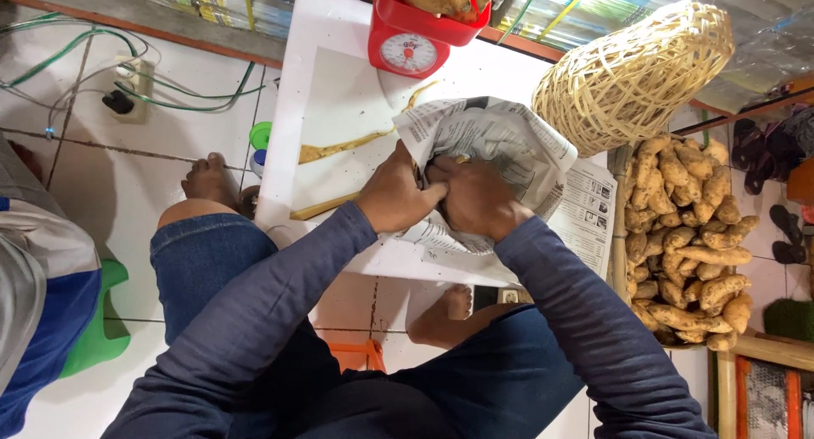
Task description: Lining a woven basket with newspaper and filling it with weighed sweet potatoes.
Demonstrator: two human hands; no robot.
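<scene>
Newsprint bundle [496, 142] sits clamped in the grip of left hand [397, 193] and right hand [475, 197].

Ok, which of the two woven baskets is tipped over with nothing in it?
The pale basket at the table's far right, lying on its side above the newspaper bundle. The other basket, below it, sits upright, heaped with tubers.

Your low white table [339, 91] stands on the tiled floor [102, 193]. On it lie 1 crumpled newspaper bundle [496, 142] near the middle, 1 red kitchen scale [415, 36] at the far edge and flat printed sheets [589, 210] at right.
</scene>
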